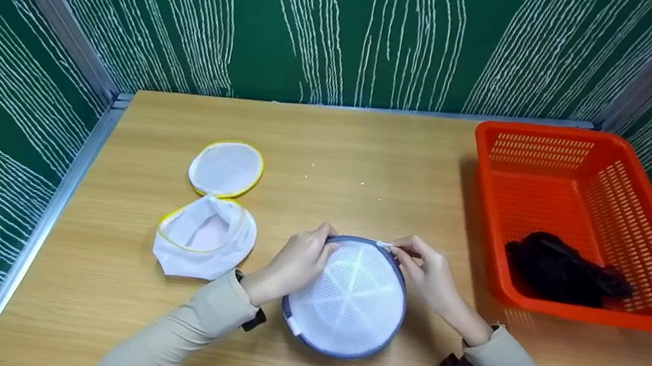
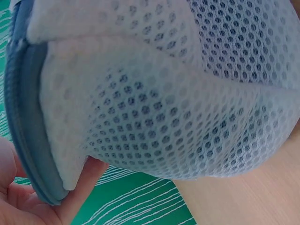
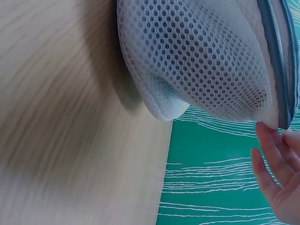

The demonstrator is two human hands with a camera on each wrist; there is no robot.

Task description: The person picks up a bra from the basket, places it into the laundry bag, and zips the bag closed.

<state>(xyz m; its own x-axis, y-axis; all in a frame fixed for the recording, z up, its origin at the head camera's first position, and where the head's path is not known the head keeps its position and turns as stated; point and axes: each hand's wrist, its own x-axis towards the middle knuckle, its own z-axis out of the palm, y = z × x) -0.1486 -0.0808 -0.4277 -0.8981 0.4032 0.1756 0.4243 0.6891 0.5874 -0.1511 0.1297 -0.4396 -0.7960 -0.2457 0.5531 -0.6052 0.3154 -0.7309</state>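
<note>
A round white mesh laundry bag (image 1: 344, 307) with blue zipper trim is held above the front middle of the table. My left hand (image 1: 300, 259) grips its rim at the upper left, thumb and fingers about the blue edge (image 2: 28, 117) in the left wrist view. At the upper right my right hand (image 1: 428, 280) pinches the rim beside a white tab (image 1: 383, 244). In the right wrist view, the right fingertips (image 3: 265, 131) meet the end of the blue zipper band (image 3: 276, 65). White honeycomb mesh (image 3: 197, 51) hangs below the band.
Left of the hands lies a white bag (image 1: 201, 265) with yellow trim, its round lid (image 1: 226, 169) folded back. An orange plastic basket (image 1: 604, 317) on the right holds a black cloth (image 1: 559, 268). Small white specks (image 1: 362, 183) dot the wooden table (image 1: 373, 144). Green walls (image 1: 353, 27) surround it.
</note>
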